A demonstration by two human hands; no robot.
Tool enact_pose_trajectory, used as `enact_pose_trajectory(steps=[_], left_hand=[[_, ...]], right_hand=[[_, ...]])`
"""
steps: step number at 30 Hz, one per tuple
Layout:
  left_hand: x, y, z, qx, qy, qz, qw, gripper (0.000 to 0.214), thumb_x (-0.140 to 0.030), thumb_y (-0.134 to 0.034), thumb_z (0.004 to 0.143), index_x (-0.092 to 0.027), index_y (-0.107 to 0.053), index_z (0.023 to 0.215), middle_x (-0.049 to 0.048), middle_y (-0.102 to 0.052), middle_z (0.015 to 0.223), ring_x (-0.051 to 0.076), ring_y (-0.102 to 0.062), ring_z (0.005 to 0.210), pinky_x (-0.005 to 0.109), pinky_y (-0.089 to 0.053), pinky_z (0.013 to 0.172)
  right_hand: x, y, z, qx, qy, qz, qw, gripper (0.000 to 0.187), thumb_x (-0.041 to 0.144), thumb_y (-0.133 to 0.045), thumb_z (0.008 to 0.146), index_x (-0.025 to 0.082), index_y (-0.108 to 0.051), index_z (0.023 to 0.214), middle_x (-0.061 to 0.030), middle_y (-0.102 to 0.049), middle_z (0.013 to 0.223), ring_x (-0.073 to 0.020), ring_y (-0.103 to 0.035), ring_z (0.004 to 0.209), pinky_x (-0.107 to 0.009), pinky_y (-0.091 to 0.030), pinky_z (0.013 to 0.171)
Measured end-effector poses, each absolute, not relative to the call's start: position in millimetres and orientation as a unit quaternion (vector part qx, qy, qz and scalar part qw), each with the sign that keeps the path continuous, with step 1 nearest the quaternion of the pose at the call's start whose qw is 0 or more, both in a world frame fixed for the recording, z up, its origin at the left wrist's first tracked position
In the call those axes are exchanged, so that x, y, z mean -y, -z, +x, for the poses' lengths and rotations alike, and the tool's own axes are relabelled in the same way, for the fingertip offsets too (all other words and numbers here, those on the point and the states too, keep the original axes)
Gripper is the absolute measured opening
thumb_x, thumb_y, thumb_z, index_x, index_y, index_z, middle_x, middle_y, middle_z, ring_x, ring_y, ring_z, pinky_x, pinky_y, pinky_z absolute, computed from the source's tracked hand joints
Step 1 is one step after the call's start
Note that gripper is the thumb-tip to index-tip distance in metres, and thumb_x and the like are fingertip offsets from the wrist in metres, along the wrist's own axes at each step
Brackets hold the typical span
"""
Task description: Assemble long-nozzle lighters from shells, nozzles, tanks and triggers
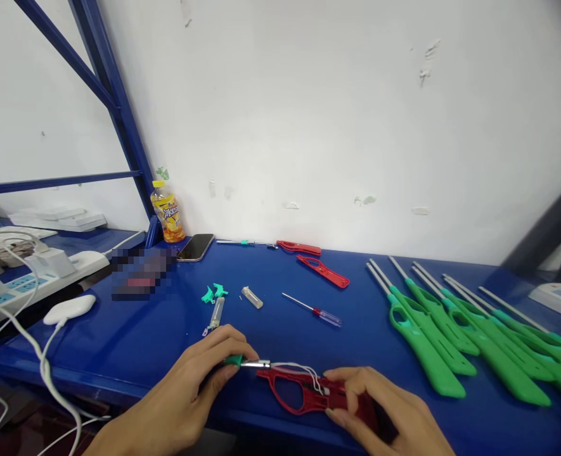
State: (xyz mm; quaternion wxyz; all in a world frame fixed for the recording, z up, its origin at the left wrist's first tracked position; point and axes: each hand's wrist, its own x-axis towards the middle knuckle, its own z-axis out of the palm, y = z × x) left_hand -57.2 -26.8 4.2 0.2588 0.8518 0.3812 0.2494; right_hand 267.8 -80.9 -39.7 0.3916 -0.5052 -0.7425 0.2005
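My left hand (208, 373) pinches the metal lighter tube (260, 364) at its green collar (234, 360). White wires (303, 367) run from the tube's end into the red lighter shell (290, 405), near its trigger loop. Fingers of my right hand (380, 405) are closed around the handle end of that shell, hiding part of it. Just beyond my left hand lie a clear fuel tank (217, 311), several green plastic pieces (215, 293) and another clear tank (252, 297). A screwdriver (313, 310) with a clear purplish handle rests farther back.
Several green lighters (432, 335) are piled at the right. Near the wall lie red shell halves (325, 271), a loose tube (242, 242), a phone (195, 247) and an upright drink bottle (168, 215). Power strips (23, 288) and white cables crowd the left of the blue table (175, 316).
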Motion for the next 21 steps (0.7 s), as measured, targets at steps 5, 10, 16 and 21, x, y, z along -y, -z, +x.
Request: enact_pose_trajectory(steps=[5, 10, 16, 21], left_hand=[[28.8, -4.3, -57.6, -0.377, -0.271, 0.843, 0.271, 0.031, -0.021, -0.039, 0.112, -0.033, -0.063, 0.128, 0.0025, -0.068, 0.122, 0.018, -0.066, 0.115, 0.029, -0.051, 0.105], [28.9, -1.9, -55.8, -0.379, -0.259, 0.845, 0.273, 0.033, -0.021, -0.037, 0.113, -0.035, -0.061, 0.132, 0.0018, -0.065, 0.125, 0.018, -0.064, 0.117, 0.029, -0.049, 0.107], [29.1, -0.1, -54.9, -0.380, -0.241, 0.850, 0.273, 0.036, -0.020, -0.034, 0.114, -0.037, -0.058, 0.135, 0.0013, -0.061, 0.129, 0.017, -0.062, 0.121, 0.030, -0.046, 0.110], [28.8, 1.2, -55.2, -0.380, -0.237, 0.854, 0.266, 0.035, -0.020, -0.034, 0.114, -0.036, -0.058, 0.133, 0.0012, -0.060, 0.130, 0.016, -0.061, 0.122, 0.028, -0.045, 0.111]], right_hand=[[79.9, 39.3, 267.1, 0.747, -0.211, -0.492, 0.395, 0.019, 0.024, -0.075, 0.095, 0.028, -0.061, 0.084, 0.0073, -0.081, 0.109, -0.0110, -0.079, 0.090, -0.013, -0.059, 0.080], [79.3, 39.4, 268.3, 0.760, -0.163, -0.482, 0.405, 0.019, 0.024, -0.077, 0.094, 0.029, -0.062, 0.084, 0.0069, -0.081, 0.109, -0.0146, -0.079, 0.103, -0.015, -0.059, 0.088], [79.2, 40.9, 267.5, 0.768, -0.127, -0.475, 0.410, 0.025, 0.024, -0.074, 0.097, 0.028, -0.056, 0.080, 0.0058, -0.081, 0.099, -0.0155, -0.078, 0.102, -0.016, -0.060, 0.084], [77.3, 44.7, 264.2, 0.781, -0.113, -0.473, 0.391, 0.023, 0.024, -0.077, 0.095, 0.028, -0.058, 0.082, 0.0046, -0.080, 0.103, -0.0157, -0.077, 0.102, -0.017, -0.060, 0.085]])
